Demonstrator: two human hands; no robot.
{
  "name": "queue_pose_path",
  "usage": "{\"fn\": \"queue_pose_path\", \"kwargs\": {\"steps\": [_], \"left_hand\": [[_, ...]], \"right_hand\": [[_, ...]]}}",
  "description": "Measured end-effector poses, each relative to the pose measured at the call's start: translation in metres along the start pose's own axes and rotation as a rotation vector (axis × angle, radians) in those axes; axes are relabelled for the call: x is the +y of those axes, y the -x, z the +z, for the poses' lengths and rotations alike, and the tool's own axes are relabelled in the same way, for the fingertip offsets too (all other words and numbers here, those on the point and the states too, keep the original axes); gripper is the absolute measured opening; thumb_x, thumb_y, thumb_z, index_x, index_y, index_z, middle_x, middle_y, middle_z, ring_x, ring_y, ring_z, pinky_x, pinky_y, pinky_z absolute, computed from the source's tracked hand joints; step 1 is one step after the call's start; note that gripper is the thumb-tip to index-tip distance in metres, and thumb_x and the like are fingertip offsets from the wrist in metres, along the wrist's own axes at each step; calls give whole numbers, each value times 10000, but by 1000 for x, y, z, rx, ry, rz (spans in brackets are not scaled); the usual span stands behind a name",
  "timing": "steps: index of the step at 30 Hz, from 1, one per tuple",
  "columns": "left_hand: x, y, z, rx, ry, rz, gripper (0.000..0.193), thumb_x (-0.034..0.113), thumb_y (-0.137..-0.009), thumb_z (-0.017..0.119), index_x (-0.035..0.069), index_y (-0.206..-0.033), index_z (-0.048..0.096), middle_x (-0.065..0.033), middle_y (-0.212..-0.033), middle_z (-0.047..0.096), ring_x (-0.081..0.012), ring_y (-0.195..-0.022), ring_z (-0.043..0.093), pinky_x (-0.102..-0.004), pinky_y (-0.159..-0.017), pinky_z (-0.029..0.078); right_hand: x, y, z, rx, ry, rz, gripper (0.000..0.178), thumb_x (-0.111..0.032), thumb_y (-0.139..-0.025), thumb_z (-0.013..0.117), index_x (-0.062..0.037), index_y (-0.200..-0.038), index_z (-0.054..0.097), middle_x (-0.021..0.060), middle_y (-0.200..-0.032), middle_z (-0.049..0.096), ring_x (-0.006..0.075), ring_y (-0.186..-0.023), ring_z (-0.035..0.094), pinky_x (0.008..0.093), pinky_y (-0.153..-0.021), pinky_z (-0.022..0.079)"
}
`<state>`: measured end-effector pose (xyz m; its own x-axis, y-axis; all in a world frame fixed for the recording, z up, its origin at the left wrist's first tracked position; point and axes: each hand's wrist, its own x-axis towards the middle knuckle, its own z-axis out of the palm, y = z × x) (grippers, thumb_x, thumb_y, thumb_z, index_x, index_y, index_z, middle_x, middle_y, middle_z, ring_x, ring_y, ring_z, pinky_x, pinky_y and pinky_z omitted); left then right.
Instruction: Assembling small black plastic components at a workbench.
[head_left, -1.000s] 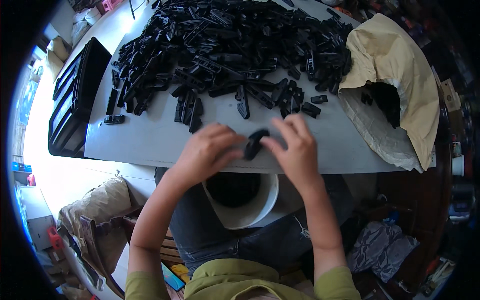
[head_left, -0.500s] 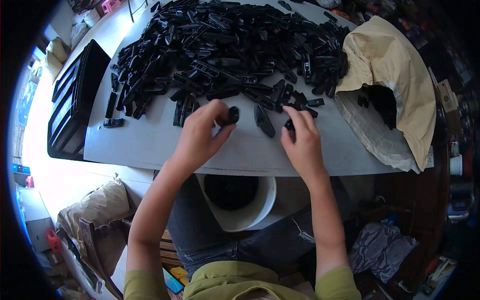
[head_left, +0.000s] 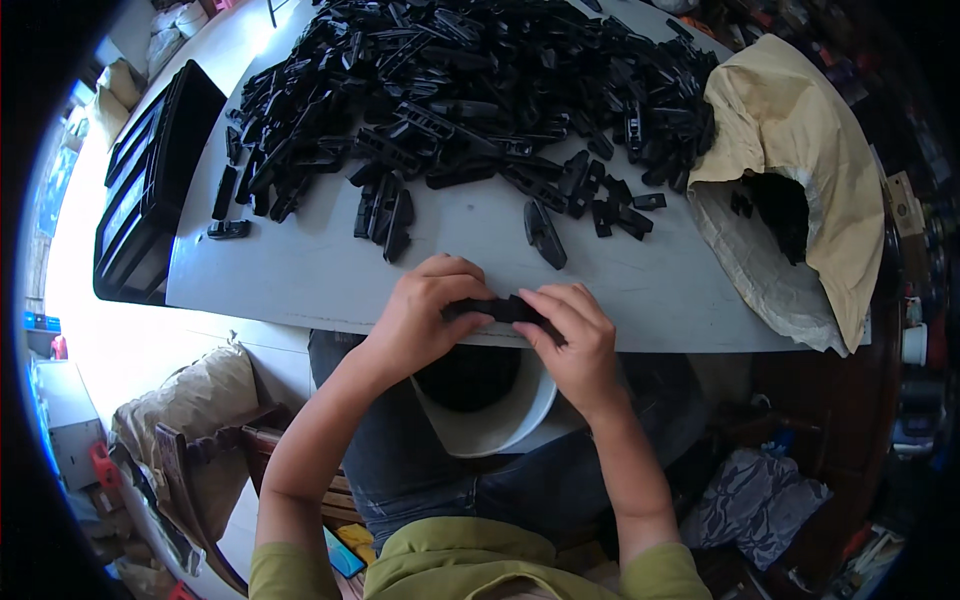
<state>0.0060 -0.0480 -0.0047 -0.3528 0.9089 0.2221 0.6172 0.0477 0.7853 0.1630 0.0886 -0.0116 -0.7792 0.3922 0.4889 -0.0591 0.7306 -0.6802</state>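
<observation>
Clearly, the left hand and right hand pinch opposite ends of an elongated black plastic part at the table's near edge; likely light, stiff and slightly slippery, its ends suit a thumb-and-finger grip.

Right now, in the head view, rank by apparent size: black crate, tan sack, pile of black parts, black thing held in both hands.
1. Pile of black parts
2. Tan sack
3. Black crate
4. Held black thing, partly covered but clearly smallest
</observation>
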Motion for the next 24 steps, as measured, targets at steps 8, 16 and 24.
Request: {"fn": "queue_pose_path", "kwargs": {"steps": [8, 16, 24], "left_hand": [[-5, -1, -3, -33, 59, 18, 266, 28, -656, 788, 14, -914, 723, -104, -976, 669, -275, -925, 639, -360, -811, 517], [-3, 1, 2, -21, 89, 64, 248, 18, -670, 767, 8, -911, 710, -119, -964, 656, -289, -919, 633, -364, -809, 516], [14, 20, -5, -74, 173, 70, 311, 105, -823, 690, 29, -1121, 637, -122, -1058, 615, -268, -998, 590, -371, -871, 496]], "right_hand": [[0, -7, -28, -238, 19, 54, 329, 20, -611, 812, 19, -916, 690, 118, -857, 645, 274, -793, 609, 356, -696, 503], [-1, -9, 1, -98, 36, -55, 317, -30, -627, 827, 24, -902, 679, 121, -843, 627, 265, -788, 600, 356, -681, 495], [17, -25, 0, 36, 208, 274, 256, -129, -812, 743, 28, -990, 646, 88, -794, 593, 212, -692, 580, 310, -646, 468]]}}
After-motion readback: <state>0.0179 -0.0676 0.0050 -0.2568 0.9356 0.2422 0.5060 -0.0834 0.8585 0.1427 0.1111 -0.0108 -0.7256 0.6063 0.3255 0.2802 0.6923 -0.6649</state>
